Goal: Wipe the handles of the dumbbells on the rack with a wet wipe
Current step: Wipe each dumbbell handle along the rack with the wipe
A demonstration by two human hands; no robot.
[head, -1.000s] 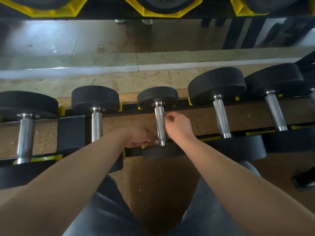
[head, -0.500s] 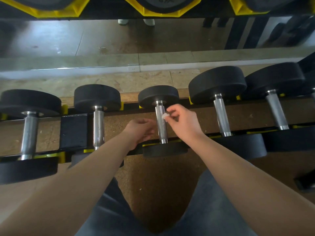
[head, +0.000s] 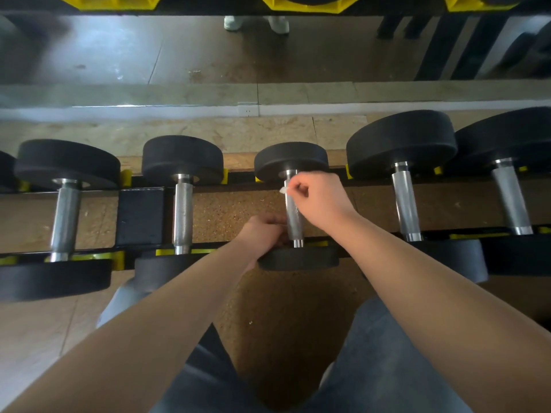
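Gym rack (head: 140, 216), right hand (head: 319, 201) pinching wipe (head: 282, 190) at 12 o'clock on handle (head: 293, 222), left hand (head: 262, 234) curled at 6 o'clock, grip unclear

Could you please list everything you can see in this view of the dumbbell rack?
Black round-headed dumbbells with silver steel handles: five, plus one cut off at left; in a row on the rack.
Black rack with yellow cradles: one; across the middle.
Small white wet wipe: one; against the middle dumbbell's handle.
Brown speckled floor: beneath the rack.
Left hand: by that handle's near end, fingers curled, grip unclear.
Right hand: fingers pinch the wipe near the handle's far end.
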